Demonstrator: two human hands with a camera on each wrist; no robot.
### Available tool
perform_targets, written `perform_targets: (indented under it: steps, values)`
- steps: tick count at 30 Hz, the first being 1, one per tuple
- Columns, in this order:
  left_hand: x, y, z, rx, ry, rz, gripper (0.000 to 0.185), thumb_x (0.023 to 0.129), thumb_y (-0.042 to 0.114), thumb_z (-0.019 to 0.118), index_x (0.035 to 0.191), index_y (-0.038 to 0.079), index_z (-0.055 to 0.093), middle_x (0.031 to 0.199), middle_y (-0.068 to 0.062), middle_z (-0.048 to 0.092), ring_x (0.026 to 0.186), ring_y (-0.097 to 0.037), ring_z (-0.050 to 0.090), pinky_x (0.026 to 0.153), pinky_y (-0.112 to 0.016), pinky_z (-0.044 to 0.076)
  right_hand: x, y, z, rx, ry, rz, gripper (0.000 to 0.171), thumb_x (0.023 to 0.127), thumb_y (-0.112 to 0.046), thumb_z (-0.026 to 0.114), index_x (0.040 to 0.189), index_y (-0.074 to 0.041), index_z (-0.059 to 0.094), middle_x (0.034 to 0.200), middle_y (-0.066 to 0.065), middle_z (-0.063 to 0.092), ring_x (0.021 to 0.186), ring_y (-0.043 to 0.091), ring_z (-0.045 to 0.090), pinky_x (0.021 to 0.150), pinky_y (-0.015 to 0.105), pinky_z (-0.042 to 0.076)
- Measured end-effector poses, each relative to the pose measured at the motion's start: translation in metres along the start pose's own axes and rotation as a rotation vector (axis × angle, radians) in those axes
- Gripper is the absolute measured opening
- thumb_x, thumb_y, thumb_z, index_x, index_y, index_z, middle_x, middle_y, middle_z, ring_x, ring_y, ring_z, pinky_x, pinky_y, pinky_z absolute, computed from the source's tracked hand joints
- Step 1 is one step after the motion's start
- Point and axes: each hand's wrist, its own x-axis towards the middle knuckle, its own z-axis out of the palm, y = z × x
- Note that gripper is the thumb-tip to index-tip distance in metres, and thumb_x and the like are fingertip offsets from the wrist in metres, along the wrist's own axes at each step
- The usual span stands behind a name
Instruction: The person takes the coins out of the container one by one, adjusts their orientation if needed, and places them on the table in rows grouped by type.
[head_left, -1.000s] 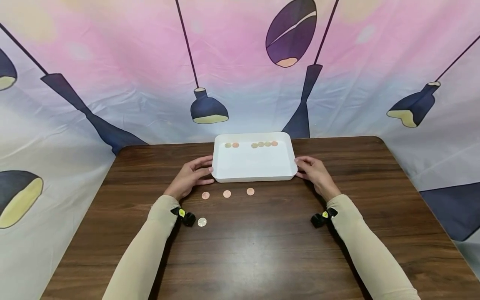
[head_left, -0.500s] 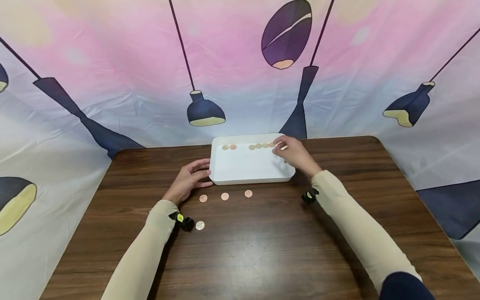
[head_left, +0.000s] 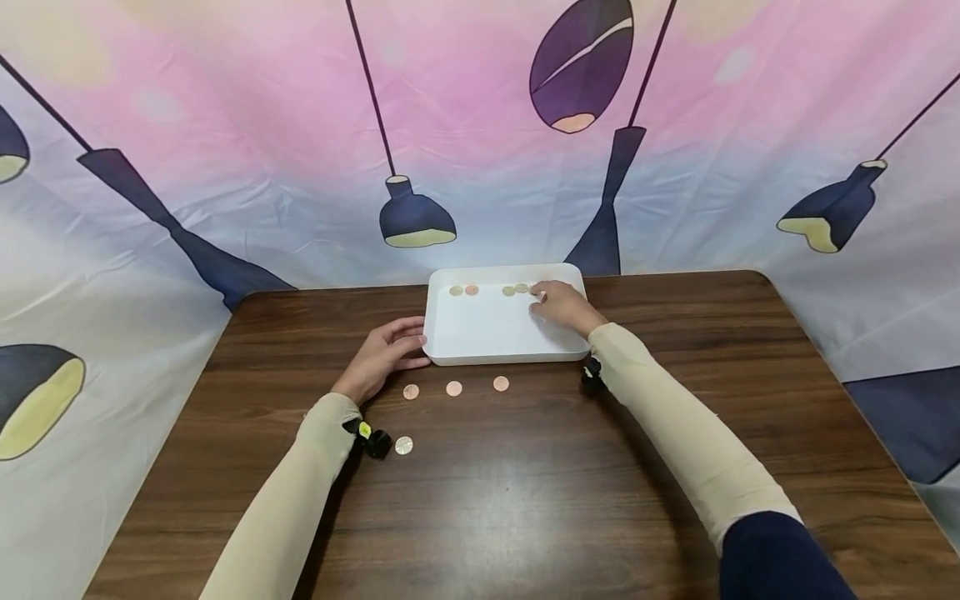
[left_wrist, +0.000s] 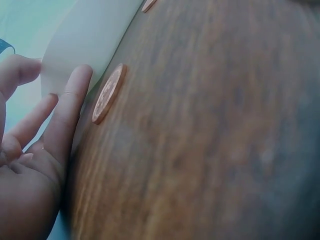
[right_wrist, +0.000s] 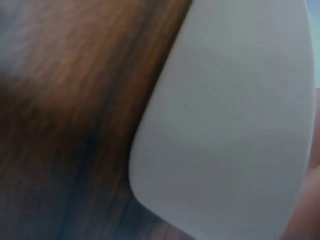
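Note:
A shallow white tray (head_left: 480,333) lies at the back of the table, coins along its far side. My left hand (head_left: 377,357) touches the tray's left end with outstretched fingers; the left wrist view shows fingertips (left_wrist: 80,75) against its wall. My right hand (head_left: 566,305) reaches over the tray's right side. Its fingertips are at the right end of a row of coins (head_left: 509,291) and hide part of it, with the thumb apart. A pair of coins (head_left: 456,291) lies further left in the tray. In the right wrist view the tray wall (right_wrist: 220,120) covers most of the hand.
Three copper coins (head_left: 453,388) lie in a line on the wooden table (head_left: 525,483) before the tray. One silvery coin (head_left: 404,445) is beside my left wrist. A printed cloth (head_left: 480,125) hangs behind the table.
My right hand has left the tray's right edge, moved in over the tray and slid left along the coin row. The left hand has stayed at the tray's left end.

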Motion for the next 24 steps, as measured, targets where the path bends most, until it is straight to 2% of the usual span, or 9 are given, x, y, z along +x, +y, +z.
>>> perform_targets:
  steps: [2, 5, 9, 12, 15, 17, 19, 24]
  values:
    - [0.000, -0.001, 0.000, -0.004, 0.000, 0.005, 0.052, 0.107, 0.008, 0.061, 0.156, -0.002, 0.045, 0.150, -0.026, 0.051, 0.116, -0.019, 0.067, 0.093, -0.037, 0.064, -0.003, -0.001, 0.002, 0.001, -0.024, -0.017, 0.044, 0.107, -0.014, 0.058, 0.148, 0.001, 0.057, 0.144, 0.024, 0.059, 0.116, 0.033, 0.060, 0.095, 0.043, 0.051]
    - [0.001, -0.001, -0.001, -0.006, -0.005, 0.016, 0.052, 0.108, 0.007, 0.061, 0.156, -0.002, 0.045, 0.150, -0.027, 0.050, 0.116, -0.018, 0.067, 0.093, -0.036, 0.064, -0.009, -0.003, 0.006, 0.008, -0.074, -0.055, 0.041, 0.107, -0.013, 0.058, 0.147, -0.003, 0.061, 0.148, 0.021, 0.058, 0.119, 0.033, 0.060, 0.092, 0.042, 0.050]
    - [0.000, -0.002, -0.001, -0.006, -0.010, 0.026, 0.052, 0.108, 0.008, 0.061, 0.156, -0.002, 0.045, 0.151, -0.027, 0.050, 0.116, -0.019, 0.067, 0.093, -0.036, 0.064, -0.017, -0.005, 0.012, -0.024, -0.110, -0.110, 0.040, 0.108, -0.015, 0.057, 0.146, -0.008, 0.063, 0.145, 0.018, 0.063, 0.111, 0.029, 0.063, 0.086, 0.038, 0.049]
    - [-0.001, -0.001, -0.002, 0.003, -0.015, 0.023, 0.053, 0.108, 0.008, 0.060, 0.157, -0.001, 0.044, 0.152, -0.027, 0.049, 0.117, -0.020, 0.066, 0.093, -0.036, 0.064, -0.021, -0.007, 0.016, -0.030, -0.117, -0.141, 0.038, 0.108, -0.015, 0.056, 0.144, -0.009, 0.066, 0.138, 0.017, 0.067, 0.091, 0.024, 0.059, 0.081, 0.034, 0.047]
    - [-0.002, -0.001, -0.002, 0.016, -0.018, 0.017, 0.053, 0.108, 0.009, 0.060, 0.158, -0.001, 0.042, 0.152, -0.026, 0.049, 0.118, -0.020, 0.065, 0.093, -0.036, 0.064, -0.024, -0.009, 0.019, -0.012, -0.115, -0.164, 0.035, 0.108, -0.014, 0.055, 0.140, -0.009, 0.070, 0.125, 0.015, 0.072, 0.073, 0.019, 0.049, 0.073, 0.031, 0.044]
    - [-0.003, 0.000, -0.002, 0.023, -0.019, 0.016, 0.053, 0.109, 0.010, 0.060, 0.158, -0.001, 0.042, 0.152, -0.026, 0.049, 0.118, -0.020, 0.065, 0.093, -0.036, 0.064, -0.026, -0.009, 0.020, 0.005, -0.105, -0.174, 0.034, 0.108, -0.013, 0.055, 0.136, -0.010, 0.072, 0.117, 0.013, 0.073, 0.069, 0.017, 0.044, 0.071, 0.030, 0.042]
    - [-0.003, 0.000, -0.002, 0.022, -0.018, 0.016, 0.053, 0.108, 0.010, 0.060, 0.158, -0.001, 0.042, 0.152, -0.026, 0.049, 0.119, -0.020, 0.065, 0.093, -0.037, 0.064, -0.028, -0.009, 0.021, 0.025, -0.088, -0.178, 0.032, 0.108, -0.014, 0.056, 0.135, -0.010, 0.073, 0.107, 0.013, 0.072, 0.069, 0.016, 0.045, 0.070, 0.029, 0.042]
    - [-0.002, 0.001, -0.001, 0.022, -0.026, 0.016, 0.054, 0.108, 0.011, 0.061, 0.158, 0.000, 0.042, 0.153, -0.025, 0.049, 0.120, -0.022, 0.065, 0.094, -0.037, 0.064, -0.033, -0.009, 0.022, 0.088, -0.021, -0.164, 0.035, 0.103, -0.010, 0.062, 0.136, -0.005, 0.069, 0.100, 0.013, 0.068, 0.079, 0.021, 0.056, 0.071, 0.030, 0.046]
